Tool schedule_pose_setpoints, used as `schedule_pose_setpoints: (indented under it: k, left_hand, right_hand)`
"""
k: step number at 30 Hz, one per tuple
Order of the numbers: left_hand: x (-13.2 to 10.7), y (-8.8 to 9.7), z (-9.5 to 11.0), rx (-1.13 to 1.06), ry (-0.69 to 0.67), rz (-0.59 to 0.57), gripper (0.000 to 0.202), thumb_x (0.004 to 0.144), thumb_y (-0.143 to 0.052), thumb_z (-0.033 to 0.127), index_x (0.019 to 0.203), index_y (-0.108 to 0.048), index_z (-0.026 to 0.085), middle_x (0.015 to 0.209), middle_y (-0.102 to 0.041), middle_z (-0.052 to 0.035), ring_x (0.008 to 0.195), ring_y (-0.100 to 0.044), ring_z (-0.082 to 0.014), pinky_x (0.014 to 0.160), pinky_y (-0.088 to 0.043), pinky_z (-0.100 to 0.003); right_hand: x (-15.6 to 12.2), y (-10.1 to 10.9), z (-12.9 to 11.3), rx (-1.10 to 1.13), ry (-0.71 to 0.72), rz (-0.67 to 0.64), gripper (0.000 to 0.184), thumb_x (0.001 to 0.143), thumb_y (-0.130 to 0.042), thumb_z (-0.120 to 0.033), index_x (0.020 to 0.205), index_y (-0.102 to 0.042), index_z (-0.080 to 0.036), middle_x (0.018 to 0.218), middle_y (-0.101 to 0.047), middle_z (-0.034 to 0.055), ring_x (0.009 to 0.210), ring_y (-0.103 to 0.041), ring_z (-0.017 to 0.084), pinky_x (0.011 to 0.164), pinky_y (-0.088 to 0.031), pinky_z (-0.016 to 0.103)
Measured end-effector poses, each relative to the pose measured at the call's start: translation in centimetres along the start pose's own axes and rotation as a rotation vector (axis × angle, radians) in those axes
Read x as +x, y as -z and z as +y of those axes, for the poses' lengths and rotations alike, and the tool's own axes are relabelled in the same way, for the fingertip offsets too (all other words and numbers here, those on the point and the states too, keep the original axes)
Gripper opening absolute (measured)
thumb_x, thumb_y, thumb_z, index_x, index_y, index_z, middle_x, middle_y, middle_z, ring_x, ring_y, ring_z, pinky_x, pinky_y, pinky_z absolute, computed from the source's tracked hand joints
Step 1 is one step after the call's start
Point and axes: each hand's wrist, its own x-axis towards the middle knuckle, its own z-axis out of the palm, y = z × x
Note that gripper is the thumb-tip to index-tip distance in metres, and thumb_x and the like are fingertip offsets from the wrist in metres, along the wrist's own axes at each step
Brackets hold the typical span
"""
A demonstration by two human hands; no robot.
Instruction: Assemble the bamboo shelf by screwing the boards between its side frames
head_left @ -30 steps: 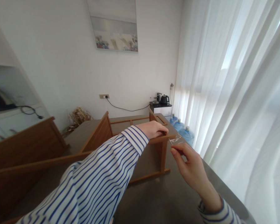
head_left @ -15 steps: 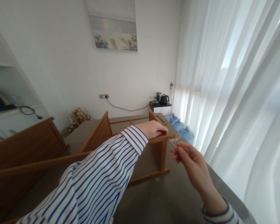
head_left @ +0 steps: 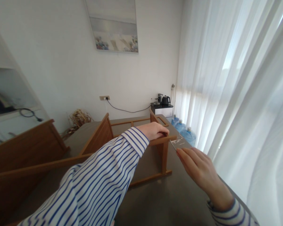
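A wooden shelf unit [head_left: 166, 157] lies on its side across the grey table. Over its upper rail, near the right end, my left hand [head_left: 153, 130] is closed, fingers curled round the wood. My right hand [head_left: 195, 163], to the right of that rail end, pinches a thin metal hex key [head_left: 173, 145]. The far tip of the key meets the end of the rail; the part inside my fingers is hidden. My striped left sleeve [head_left: 103, 166] covers some of the frame.
Small light-coloured bits [head_left: 178, 141] lie on the table [head_left: 155, 201] beyond the key. A low cabinet with a black kettle [head_left: 165, 100] stands at the back. Blue water bottles [head_left: 188, 135] line the floor by the white curtain [head_left: 245, 94]. Dried stalks [head_left: 80, 117] are at back left.
My right hand has turned over, its back now facing up, and has shifted slightly right and down with the hex key. The left hand and the shelf unit stay put.
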Motion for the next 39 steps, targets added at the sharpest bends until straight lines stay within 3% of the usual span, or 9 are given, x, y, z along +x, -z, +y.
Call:
schedule_pose_setpoints:
  k: [2,5,9,13,16,19,24,29,39]
  left_hand:
    - [0.0,0.0,0.1,-0.005,0.004,0.006,0.021,0.084,-0.052,0.012,0.096,-0.068,0.018,0.093,-0.069,-0.0017,0.087,-0.062,-0.0125,0.078,-0.04,-0.017]
    - [0.0,0.1,0.1,0.002,0.0,0.009,0.021,0.084,-0.052,0.012,0.098,-0.067,0.019,0.094,-0.07,-0.0017,0.088,-0.062,-0.0127,0.079,-0.04,-0.018]
    - [0.0,0.1,0.2,0.015,-0.002,-0.009,0.022,0.085,-0.052,0.012,0.1,-0.067,0.018,0.096,-0.069,-0.0027,0.089,-0.062,-0.0126,0.08,-0.04,-0.017]
    - [0.0,0.2,0.1,0.016,0.008,-0.016,0.022,0.085,-0.051,0.013,0.1,-0.067,0.018,0.096,-0.069,-0.0025,0.089,-0.061,-0.0124,0.08,-0.039,-0.017]
    - [-0.1,0.1,0.1,0.01,-0.007,-0.021,0.021,0.085,-0.05,0.014,0.098,-0.066,0.019,0.094,-0.069,-0.0011,0.087,-0.061,-0.0118,0.078,-0.039,-0.017]
    - [-0.2,0.1,0.1,0.002,-0.017,-0.018,0.021,0.086,-0.049,0.014,0.096,-0.066,0.019,0.092,-0.068,0.0,0.085,-0.06,-0.011,0.076,-0.039,-0.016]
    - [-0.2,0.2,0.2,-0.024,-0.009,-0.012,0.02,0.085,-0.049,0.014,0.095,-0.066,0.019,0.091,-0.068,0.0003,0.085,-0.06,-0.011,0.076,-0.039,-0.016]
    - [-0.2,0.1,0.2,-0.027,-0.012,-0.011,0.02,0.084,-0.05,0.012,0.095,-0.066,0.019,0.09,-0.068,0.0,0.084,-0.059,-0.011,0.076,-0.039,-0.016]
    - [-0.2,0.2,0.3,-0.016,-0.01,-0.014,0.019,0.085,-0.05,0.013,0.094,-0.066,0.018,0.089,-0.067,-0.0008,0.083,-0.059,-0.0115,0.076,-0.04,-0.017]
  right_hand:
    - [0.2,0.0,-0.4,0.04,-0.054,0.011,0.034,0.088,-0.053,-0.011,0.122,-0.055,-0.016,0.099,-0.068,0.0098,0.085,-0.062,0.022,0.077,-0.05,0.037]
    - [0.6,-0.6,-1.5,0.234,-0.301,0.093,0.024,0.089,-0.052,-0.016,0.112,-0.059,-0.018,0.091,-0.069,0.0071,0.08,-0.064,0.019,0.072,-0.051,0.032]
    - [1.3,-1.5,-2.9,0.69,-0.753,0.129,0.018,0.09,-0.053,-0.028,0.103,-0.062,-0.021,0.084,-0.071,0.0042,0.07,-0.065,0.016,0.064,-0.052,0.029]
    - [1.9,-1.9,-3.5,1.134,-0.983,0.18,0.023,0.085,-0.06,-0.036,0.099,-0.064,-0.018,0.082,-0.072,0.0051,0.064,-0.064,0.014,0.057,-0.051,0.026]
    - [1.9,-1.9,-3.5,1.244,-1.015,0.182,0.027,0.082,-0.063,-0.038,0.101,-0.065,-0.018,0.088,-0.073,0.0066,0.069,-0.065,0.015,0.058,-0.051,0.026]
    - [1.6,-1.9,-3.2,1.183,-0.972,0.15,0.032,0.08,-0.066,-0.037,0.107,-0.063,-0.02,0.098,-0.072,0.0072,0.078,-0.067,0.017,0.062,-0.053,0.028]
    - [1.1,-1.6,-2.3,0.765,-0.728,0.053,0.022,0.084,-0.062,-0.033,0.104,-0.066,-0.024,0.099,-0.071,0.0039,0.086,-0.066,0.018,0.076,-0.052,0.031]
    - [1.6,-1.0,-2.0,0.538,-0.548,0.094,0.014,0.087,-0.058,-0.03,0.096,-0.066,-0.023,0.095,-0.068,0.0035,0.079,-0.062,0.015,0.072,-0.051,0.027]
    - [1.9,-1.7,-3.0,0.833,-0.845,0.149,0.022,0.088,-0.055,-0.039,0.097,-0.063,-0.02,0.085,-0.07,0.0048,0.074,-0.065,0.017,0.068,-0.053,0.029]
